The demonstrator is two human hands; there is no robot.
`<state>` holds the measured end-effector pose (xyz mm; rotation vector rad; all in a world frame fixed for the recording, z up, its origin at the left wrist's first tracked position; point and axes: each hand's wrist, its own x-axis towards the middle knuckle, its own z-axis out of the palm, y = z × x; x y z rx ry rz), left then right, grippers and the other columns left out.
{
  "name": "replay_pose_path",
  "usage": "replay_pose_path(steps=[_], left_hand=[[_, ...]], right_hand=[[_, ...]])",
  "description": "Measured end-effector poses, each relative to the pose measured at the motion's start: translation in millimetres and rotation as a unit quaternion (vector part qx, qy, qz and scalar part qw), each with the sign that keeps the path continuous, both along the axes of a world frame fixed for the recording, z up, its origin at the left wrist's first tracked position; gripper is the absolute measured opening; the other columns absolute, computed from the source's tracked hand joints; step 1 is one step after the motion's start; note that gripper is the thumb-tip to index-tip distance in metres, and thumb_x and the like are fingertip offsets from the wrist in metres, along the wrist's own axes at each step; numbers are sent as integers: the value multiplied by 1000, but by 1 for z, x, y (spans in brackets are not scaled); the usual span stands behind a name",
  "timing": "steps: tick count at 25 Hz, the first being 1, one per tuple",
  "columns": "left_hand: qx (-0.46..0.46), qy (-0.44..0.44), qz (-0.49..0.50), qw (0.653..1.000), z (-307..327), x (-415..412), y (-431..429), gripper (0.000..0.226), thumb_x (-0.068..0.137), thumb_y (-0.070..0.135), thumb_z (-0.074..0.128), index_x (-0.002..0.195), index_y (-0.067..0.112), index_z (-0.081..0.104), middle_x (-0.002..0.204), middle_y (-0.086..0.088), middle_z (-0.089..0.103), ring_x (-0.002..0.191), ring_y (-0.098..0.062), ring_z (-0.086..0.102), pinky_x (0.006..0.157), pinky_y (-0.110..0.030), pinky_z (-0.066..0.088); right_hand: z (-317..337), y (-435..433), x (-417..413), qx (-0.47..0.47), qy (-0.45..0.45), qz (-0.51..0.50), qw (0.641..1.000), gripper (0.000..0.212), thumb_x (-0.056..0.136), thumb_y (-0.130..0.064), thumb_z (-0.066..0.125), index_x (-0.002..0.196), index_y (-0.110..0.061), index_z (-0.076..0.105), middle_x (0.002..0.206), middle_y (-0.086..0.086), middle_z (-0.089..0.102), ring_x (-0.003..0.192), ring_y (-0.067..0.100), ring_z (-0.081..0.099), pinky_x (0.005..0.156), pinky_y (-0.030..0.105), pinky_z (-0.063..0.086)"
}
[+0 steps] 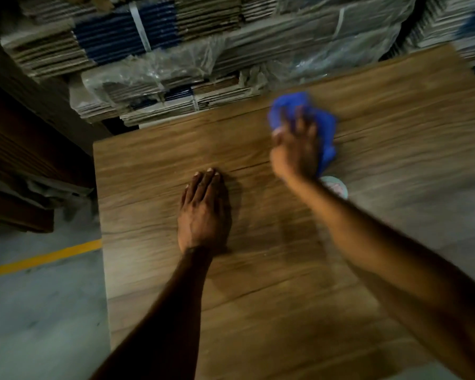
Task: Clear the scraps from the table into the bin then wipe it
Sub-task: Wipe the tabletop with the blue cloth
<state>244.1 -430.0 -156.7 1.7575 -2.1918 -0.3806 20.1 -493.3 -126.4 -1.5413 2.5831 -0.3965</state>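
**Cloth on the far side of the table, under the right hand**

From the head camera, the wiping step looks to be in hand: I see no scraps on the wooden table (258, 297), and no bin is in view. The blue cloth (325, 124) lies bunched on the table top toward its far edge, right of the middle. The right hand (295, 149) sits on top of it, fingers pointing at the far edge. The hand is smeared with motion blur, so I cannot tell whether it presses the cloth flat or clutches it.

The left hand (205, 212) lies open, palm down, fingers straight and together. It sits near the middle of the table, closer to the left edge, well apart from the cloth and holding nothing.

The right hand alone has the cloth. The bare table lies mostly nearward and leftward of it, so the next stroke likely comes back that way. A small pale round thing (337, 187) peeks out beside the right wrist and may be in the path.
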Motion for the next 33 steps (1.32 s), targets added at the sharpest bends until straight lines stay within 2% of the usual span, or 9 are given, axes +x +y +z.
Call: replay_pose_path(steps=[2,4,9,14,18,20,24,29,33], left_hand=[[-11,10,4,1000,-1,-1,0,51,101,33,42,149,19,53,157,-2,49,151,-24,36,121,-47,32],[-18,14,-1,1000,-1,-1,1,49,102,31,44,148,18,54,157,-3,50,150,-26,38,121,-47,33],[0,14,15,1000,-1,-1,1,46,107,31,42,150,20,52,159,1,46,152,-22,33,124,-44,29],[-16,11,-20,1000,-1,1,-1,50,103,31,41,148,13,55,156,-7,50,149,-30,40,120,-47,34],[6,6,-9,1000,-4,2,-2,48,108,33,39,152,19,48,161,-1,43,153,-24,31,124,-45,27],[1,4,-9,1000,-4,3,-1,49,107,33,38,152,18,50,161,-2,44,153,-25,32,124,-45,27],[-9,-2,-5,1000,0,-2,0,48,105,33,40,148,15,54,158,-5,48,150,-28,36,122,-44,29],[10,-12,-25,1000,5,3,0,55,103,38,37,152,16,49,161,-5,43,152,-28,31,123,-44,26],[-17,-8,-30,999,9,-2,5,53,101,43,44,145,17,54,157,-6,48,149,-30,36,120,-45,30]], right_hand=[[-17,68,65,-12,15,217,976,57,102,-35,41,159,-32,32,168,6,26,155,33,22,123,47,22],[-19,78,58,-36,40,299,953,57,101,-35,43,157,-31,37,165,5,33,152,32,29,120,45,27],[9,21,-16,20,-1,-64,998,62,98,-35,36,159,-29,32,166,12,29,150,39,30,120,52,28],[-15,147,50,-8,45,319,947,57,102,-34,40,157,-24,37,165,11,33,149,33,31,121,48,30],[3,64,-49,9,41,-66,997,60,97,-35,34,156,-25,40,162,14,37,144,40,38,117,51,33],[-2,80,-19,-3,39,-41,998,59,98,-33,36,157,-26,38,164,14,34,145,40,36,120,50,29],[-17,175,41,10,36,295,955,56,103,-38,39,158,-30,34,166,5,30,151,30,30,123,44,28],[-3,115,-21,-13,45,-56,997,56,100,-36,36,154,-25,42,160,15,40,142,41,42,113,53,38],[-15,232,66,25,20,273,962,59,103,-39,40,160,-31,28,168,4,26,154,29,24,122,45,28]])
